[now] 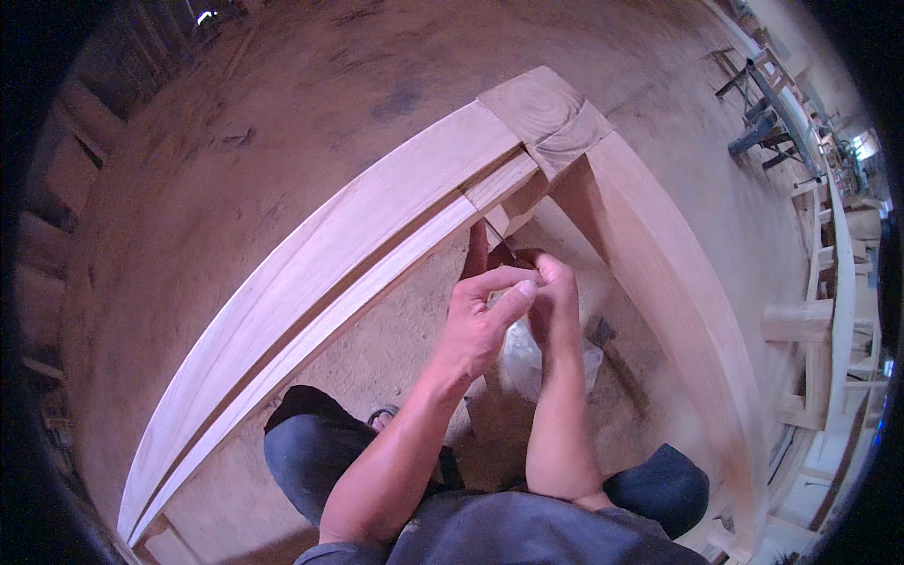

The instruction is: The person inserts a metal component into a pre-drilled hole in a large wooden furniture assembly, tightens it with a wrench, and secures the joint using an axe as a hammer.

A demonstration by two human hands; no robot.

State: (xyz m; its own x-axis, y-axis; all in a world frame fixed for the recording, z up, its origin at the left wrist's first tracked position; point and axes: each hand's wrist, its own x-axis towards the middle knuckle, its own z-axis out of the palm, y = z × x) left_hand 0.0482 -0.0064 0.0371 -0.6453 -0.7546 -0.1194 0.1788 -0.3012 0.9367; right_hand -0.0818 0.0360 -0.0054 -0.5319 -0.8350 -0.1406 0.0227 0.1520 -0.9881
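My left hand [485,311] and my right hand [554,282] meet just inside the corner of a pale wooden frame. A thin dark metal rod [500,239] slants from the underside of the grooved rail [320,273] down to my right fingers, which are curled around its lower end. My left thumb and forefinger are pinched together against the right hand; whatever lies between them is hidden. A reddish finger [476,250] points up beside the rail, its owner unclear. The rail and a curved side rail [669,264] join at a square corner post [539,102].
Below my hands sits a clear plastic bag [524,363]. A dark hammer-like tool [604,331] lies on the dusty floor [395,94] beside it. My bent knees are inside the frame. More wooden frames [800,325] stand at the right, with a dark metal stand [767,122] behind them.
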